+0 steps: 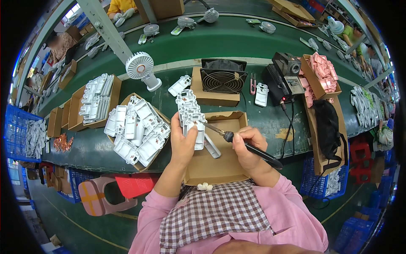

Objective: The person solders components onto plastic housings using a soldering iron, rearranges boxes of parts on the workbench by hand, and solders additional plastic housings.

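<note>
The left hand (181, 142) is closed around the lower end of several overlapping white shells (186, 103), thumb on the front. The shells are raised at the left edge of a shallow carton (220, 169). The right hand (252, 153) is curled firmly, pen-fashion, around the handle of a soldering iron (264, 157). The iron's tip points left at the shells; contact cannot be confirmed. A narrow white part (212, 147) shows just beneath the held shells; its support cannot be determined. Left of the hands stands a box heaped with similar pieces (137, 127); behind it, an upright white fan (141, 67). Beyond the carton is a black blower (223, 78); to its right, pink-handled cutters (253, 86) and a black station (279, 80).
</note>
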`<state>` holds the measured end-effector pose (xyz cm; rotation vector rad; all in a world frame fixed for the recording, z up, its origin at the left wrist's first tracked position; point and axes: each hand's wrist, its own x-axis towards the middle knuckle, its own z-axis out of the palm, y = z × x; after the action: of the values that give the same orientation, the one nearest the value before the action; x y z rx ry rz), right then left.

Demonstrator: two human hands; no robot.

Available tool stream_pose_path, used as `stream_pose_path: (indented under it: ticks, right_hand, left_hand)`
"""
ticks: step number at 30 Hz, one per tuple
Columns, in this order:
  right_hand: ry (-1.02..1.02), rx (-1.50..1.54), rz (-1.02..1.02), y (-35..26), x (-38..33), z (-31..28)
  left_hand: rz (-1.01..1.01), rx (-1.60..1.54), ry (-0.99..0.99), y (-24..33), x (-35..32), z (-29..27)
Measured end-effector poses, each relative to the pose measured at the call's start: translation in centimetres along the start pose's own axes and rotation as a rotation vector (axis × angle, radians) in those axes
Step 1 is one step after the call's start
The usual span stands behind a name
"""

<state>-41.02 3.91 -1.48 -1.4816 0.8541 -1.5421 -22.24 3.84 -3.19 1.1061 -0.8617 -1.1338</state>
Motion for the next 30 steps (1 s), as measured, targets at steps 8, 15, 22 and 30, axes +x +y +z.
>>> stream_pose_path:
  ticks: [8,15,22,30]
  right_hand:
    - [-0.045,-0.119,-0.027,-0.5,0.6,0.5]
    - [-0.057,-0.121,-0.017,-0.4,0.6,0.5]
    - [-0.048,-0.118,0.004,-0.4,0.7,0.7]
    - [0.011,-0.062,0.041,-0.1,0.4,0.5]
  left_hand:
    - [0.064,0.095,0.009,-0.9,0.2,-0.4]
    - [0.087,0.074,0.008,0.0,0.0,0.2]
    - [0.077,0.105,0.007,0.1,0.0,0.1]
    - [0.042,0.059,-0.002,0.0,0.0,0.1]
